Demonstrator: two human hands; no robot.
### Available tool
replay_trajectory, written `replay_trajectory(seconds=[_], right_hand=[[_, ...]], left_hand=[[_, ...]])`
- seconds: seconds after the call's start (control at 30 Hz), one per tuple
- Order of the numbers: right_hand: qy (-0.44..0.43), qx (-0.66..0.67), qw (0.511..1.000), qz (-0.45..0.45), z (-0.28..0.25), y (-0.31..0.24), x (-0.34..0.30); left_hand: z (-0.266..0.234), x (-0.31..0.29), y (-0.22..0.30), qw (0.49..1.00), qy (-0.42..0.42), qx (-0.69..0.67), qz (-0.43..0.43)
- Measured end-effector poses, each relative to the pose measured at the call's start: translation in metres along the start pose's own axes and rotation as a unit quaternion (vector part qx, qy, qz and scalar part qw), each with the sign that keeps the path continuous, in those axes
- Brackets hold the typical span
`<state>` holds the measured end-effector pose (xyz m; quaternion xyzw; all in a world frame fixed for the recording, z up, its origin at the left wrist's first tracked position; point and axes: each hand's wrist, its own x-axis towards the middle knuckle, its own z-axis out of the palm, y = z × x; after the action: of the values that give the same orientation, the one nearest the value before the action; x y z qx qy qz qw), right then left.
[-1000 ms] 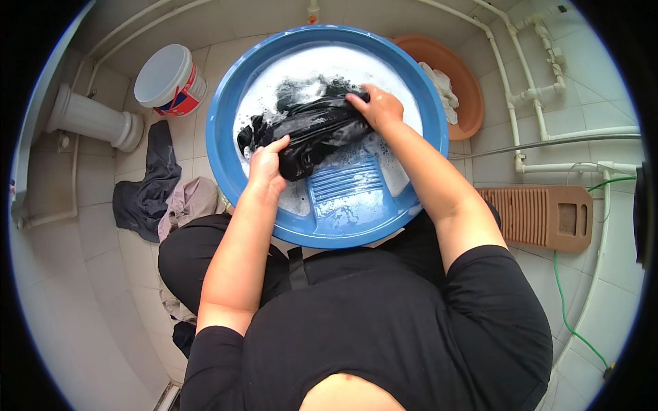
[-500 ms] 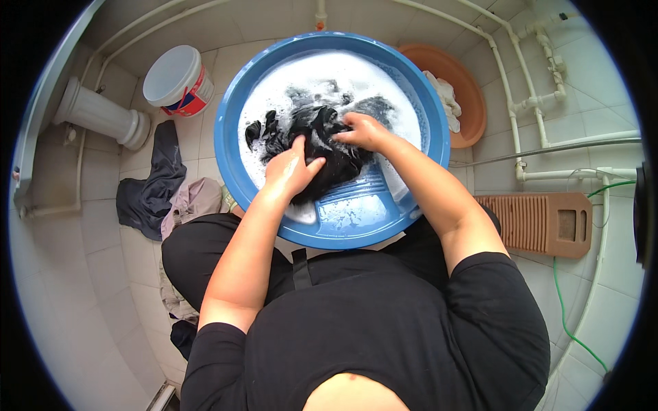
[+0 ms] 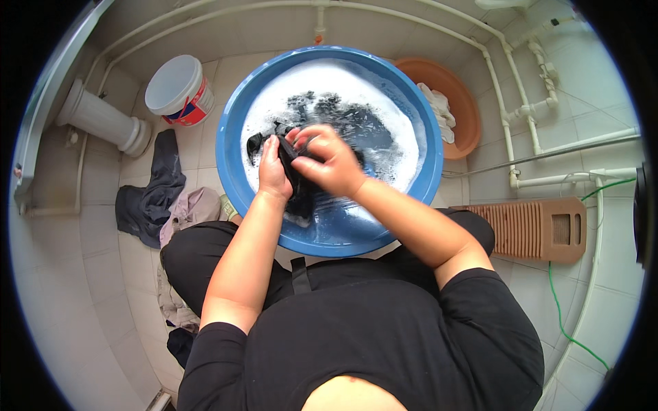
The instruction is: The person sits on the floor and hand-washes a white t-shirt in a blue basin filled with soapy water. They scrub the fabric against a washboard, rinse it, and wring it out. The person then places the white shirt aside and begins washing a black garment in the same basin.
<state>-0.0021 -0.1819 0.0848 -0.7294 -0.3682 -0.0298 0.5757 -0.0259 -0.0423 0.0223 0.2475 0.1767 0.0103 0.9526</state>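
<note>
A wet black garment is bunched between my two hands over the left side of a blue basin. My left hand grips its left side, fingers pointing away from me. From the right, my right hand closes over the upper part, its fingers curled and slightly blurred. White suds cover much of the water, with dark water showing in the middle. Part of the cloth hangs down toward the basin's near side.
A white bucket stands back left, near dark clothes and a pinkish cloth on the floor. Behind the basin at right is an orange-brown basin with white cloth. A brown washboard lies by my right knee.
My hands have come closer together, the right one moving left onto the garment. The black cloth has been gathered up toward the left, uncovering dark water and more of the basin's ridged side.
</note>
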Motion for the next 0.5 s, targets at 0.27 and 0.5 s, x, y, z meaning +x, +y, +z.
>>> replay_trajectory(seconds=[0.27, 0.5], right_hand=[[0.072, -0.129, 0.988, -0.050, 0.040, 0.018, -0.004], [0.068, -0.125, 0.990, -0.007, 0.052, -0.020, -0.012]], left_hand=[[-0.026, 0.009, -0.026, 0.991, -0.085, -0.038, -0.092], [-0.031, 0.001, -0.025, 0.995, -0.081, -0.026, -0.048]])
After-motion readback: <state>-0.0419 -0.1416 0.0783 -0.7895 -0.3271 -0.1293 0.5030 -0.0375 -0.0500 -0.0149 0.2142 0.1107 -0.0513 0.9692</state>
